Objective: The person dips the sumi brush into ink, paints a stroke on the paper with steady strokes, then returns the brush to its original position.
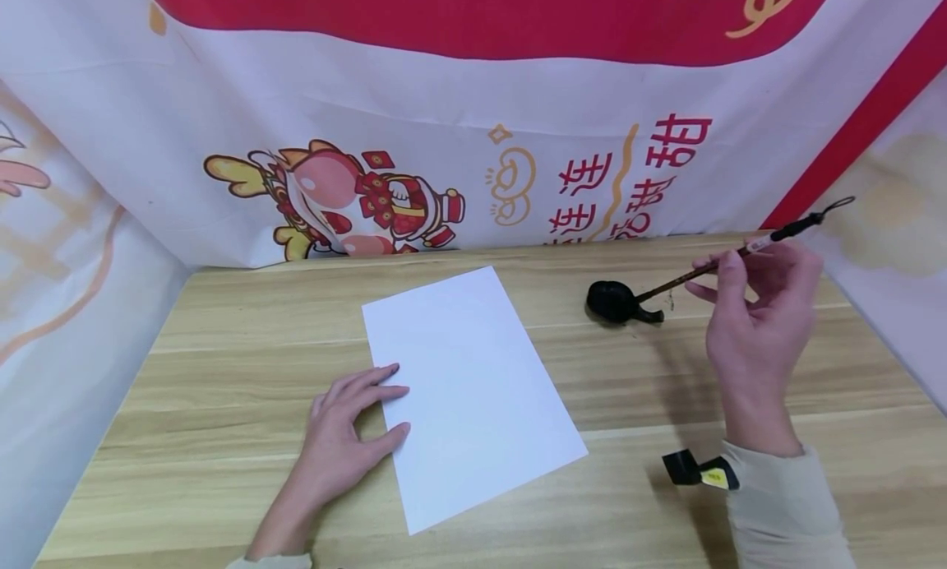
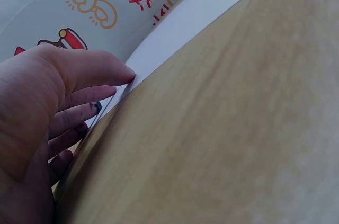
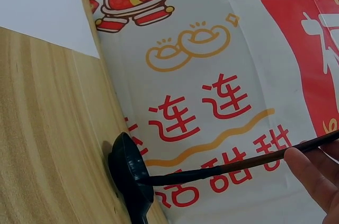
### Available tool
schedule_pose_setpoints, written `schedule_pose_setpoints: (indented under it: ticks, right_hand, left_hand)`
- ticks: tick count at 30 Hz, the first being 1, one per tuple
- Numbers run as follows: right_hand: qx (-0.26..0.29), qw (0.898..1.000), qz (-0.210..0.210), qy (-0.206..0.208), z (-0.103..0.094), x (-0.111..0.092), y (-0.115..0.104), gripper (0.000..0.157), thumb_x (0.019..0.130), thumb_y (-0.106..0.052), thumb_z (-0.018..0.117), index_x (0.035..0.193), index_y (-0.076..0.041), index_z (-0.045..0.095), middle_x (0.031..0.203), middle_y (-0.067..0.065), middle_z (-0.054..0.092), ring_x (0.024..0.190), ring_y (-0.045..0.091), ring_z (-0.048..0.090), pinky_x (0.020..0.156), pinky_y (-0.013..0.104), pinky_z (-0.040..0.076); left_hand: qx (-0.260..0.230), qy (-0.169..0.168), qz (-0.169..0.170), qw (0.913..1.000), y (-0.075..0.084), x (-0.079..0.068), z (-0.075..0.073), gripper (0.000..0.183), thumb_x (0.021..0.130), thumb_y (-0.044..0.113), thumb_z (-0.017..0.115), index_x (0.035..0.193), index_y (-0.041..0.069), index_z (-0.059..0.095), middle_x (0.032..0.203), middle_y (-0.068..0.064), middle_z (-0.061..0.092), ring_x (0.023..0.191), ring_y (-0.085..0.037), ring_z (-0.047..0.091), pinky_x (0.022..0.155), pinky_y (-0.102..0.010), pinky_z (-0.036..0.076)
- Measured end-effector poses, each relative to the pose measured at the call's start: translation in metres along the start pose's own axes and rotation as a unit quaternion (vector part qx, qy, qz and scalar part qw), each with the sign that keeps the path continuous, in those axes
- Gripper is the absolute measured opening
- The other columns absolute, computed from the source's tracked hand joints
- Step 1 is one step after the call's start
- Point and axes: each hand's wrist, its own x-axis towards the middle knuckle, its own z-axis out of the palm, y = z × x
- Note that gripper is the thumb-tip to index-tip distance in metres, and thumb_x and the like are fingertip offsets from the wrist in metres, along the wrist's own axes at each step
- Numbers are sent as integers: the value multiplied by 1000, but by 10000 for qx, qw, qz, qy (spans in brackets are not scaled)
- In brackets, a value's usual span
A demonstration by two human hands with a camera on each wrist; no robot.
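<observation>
A blank white sheet of paper (image 1: 473,404) lies at a slant on the wooden table. My left hand (image 1: 348,429) rests along its left edge, fingertips and thumb on the paper, fingers spread. Dark smudges mark some of its fingertips in the left wrist view. My right hand (image 1: 762,314) pinches a writing brush (image 1: 684,277) with a dark shaft and a hanging loop at its top end. The brush tip reaches into a small black ink dish (image 1: 612,301) with a curved handle, right of the paper. Inside the dish, the tip itself is hidden.
The wooden table (image 1: 222,372) ends at a printed cloth backdrop (image 1: 444,100) with red characters and a cartoon figure. Cloth walls also stand at left and right. A black strap end with a yellow label (image 1: 716,476) sticks out at my right sleeve.
</observation>
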Motion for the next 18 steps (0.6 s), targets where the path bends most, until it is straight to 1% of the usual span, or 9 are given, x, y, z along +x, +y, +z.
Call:
schedule_pose_setpoints:
  ticks: [4,8,12,16,18]
  right_hand:
    - [-86,10000,0,-4,-1,0,1,28,111,-20,58,137,-14,53,118,-10,68,108,15,75,80,18,61]
    - [-15,9999,11,102,-2,2,1,28,110,-21,58,137,-12,53,117,-9,68,107,15,75,80,18,61]
    - [-48,9997,4,227,-3,2,-1,30,111,-21,58,138,-10,53,118,-11,66,108,14,74,81,17,61]
    - [54,9994,-26,328,-3,2,-4,31,110,-18,58,138,-7,52,119,-7,66,108,14,74,81,17,61]
    - [185,9992,-67,348,-3,2,-4,30,110,-15,58,138,-5,52,119,-3,66,107,16,74,80,19,61]
  left_hand:
    - [2,11,19,10000,0,0,0,42,83,19,91,123,25,79,155,2,64,142,-27,51,105,-49,27]
    - [-13,28,42,10000,0,0,0,42,83,19,91,123,25,79,155,2,64,141,-27,52,105,-49,27]
    - [-19,39,58,10000,0,0,0,41,83,18,91,123,25,79,155,1,64,141,-28,52,105,-49,27]
    - [-20,33,54,10000,0,0,0,42,83,18,91,123,25,79,155,1,64,142,-27,51,105,-49,27]
    - [-17,27,46,10000,0,0,0,42,83,19,91,123,26,79,155,2,64,142,-27,51,105,-50,27]
